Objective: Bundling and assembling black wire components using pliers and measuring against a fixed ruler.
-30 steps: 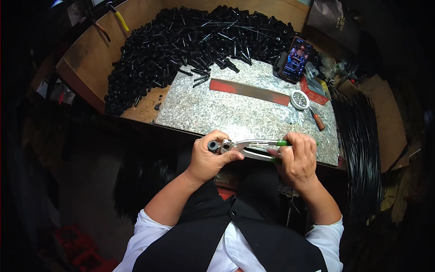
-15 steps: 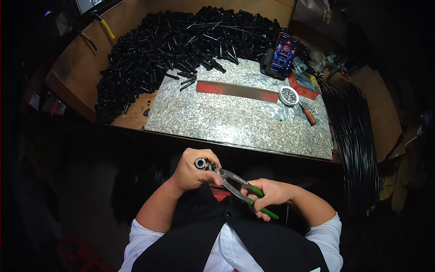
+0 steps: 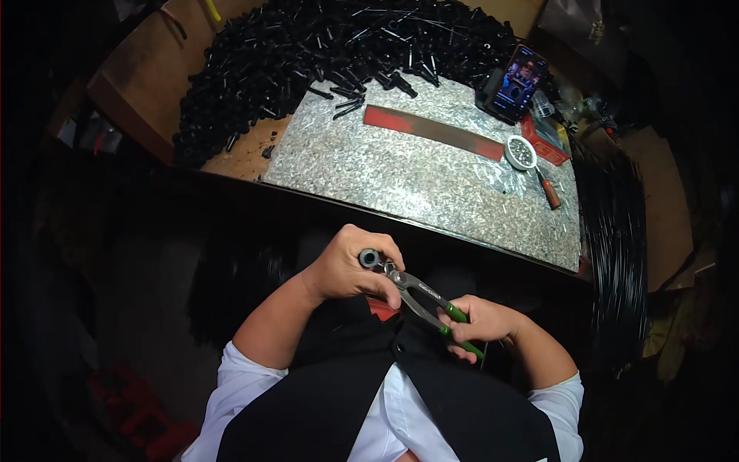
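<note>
My left hand (image 3: 350, 262) is closed around a short black tube-like part (image 3: 369, 258), whose round open end faces up. Pincers (image 3: 422, 291) with grey metal arms and green grips reach across from the right. Their jaws sit right beside the tube's end, against a small shiny metal piece; whether they bite on it I cannot tell. My left thumb lies along the pincer head. Wrapped round the green grips is my right hand (image 3: 483, 319), with the two handles slightly apart. Both hands are over my lap, in front of the bench edge.
A speckled stone-look board (image 3: 323, 165) covers the bench, bearing a red-and-brown strip (image 3: 431, 132). Behind lies a heap of black parts (image 3: 308, 58). Rightward are a propped phone (image 3: 519, 83), a white bowl (image 3: 523, 167) of small metal pieces, a screwdriver (image 3: 550, 194) and hanging black strands (image 3: 616, 239).
The view has shifted and tilted, so the bench sits higher and further right. Both hands appear higher and slightly rightward, keeping the same hold on the tube part and pincers.
</note>
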Action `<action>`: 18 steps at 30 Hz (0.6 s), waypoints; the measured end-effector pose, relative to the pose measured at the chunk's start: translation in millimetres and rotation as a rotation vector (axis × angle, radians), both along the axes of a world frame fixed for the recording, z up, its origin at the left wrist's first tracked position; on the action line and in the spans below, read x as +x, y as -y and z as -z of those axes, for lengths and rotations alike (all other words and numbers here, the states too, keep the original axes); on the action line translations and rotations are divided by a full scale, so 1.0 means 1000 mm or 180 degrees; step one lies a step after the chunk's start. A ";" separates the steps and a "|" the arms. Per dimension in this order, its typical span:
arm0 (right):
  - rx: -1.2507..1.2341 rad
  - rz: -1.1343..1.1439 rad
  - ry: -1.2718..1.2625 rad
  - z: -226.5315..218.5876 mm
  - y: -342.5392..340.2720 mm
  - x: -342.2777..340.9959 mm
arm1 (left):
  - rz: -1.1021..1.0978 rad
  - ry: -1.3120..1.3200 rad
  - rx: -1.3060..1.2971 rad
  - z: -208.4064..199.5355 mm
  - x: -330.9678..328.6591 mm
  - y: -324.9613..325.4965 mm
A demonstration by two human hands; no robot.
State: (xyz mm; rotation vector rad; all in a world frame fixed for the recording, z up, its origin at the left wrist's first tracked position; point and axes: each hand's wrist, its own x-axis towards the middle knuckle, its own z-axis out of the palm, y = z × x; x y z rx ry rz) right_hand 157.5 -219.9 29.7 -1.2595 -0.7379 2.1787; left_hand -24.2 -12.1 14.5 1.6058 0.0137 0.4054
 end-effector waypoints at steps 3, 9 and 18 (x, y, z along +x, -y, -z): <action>0.0892 -0.0404 0.1683 -0.023 -0.013 -0.003 | -0.0252 0.0154 0.0283 0.004 0.002 0.001; 0.2875 -0.0081 0.4085 -0.016 -0.015 -0.008 | -0.0612 0.0215 0.0349 0.010 0.006 0.009; 0.2543 -0.0352 0.3051 -0.012 -0.024 -0.004 | -0.0677 0.0195 0.0122 0.011 0.004 0.010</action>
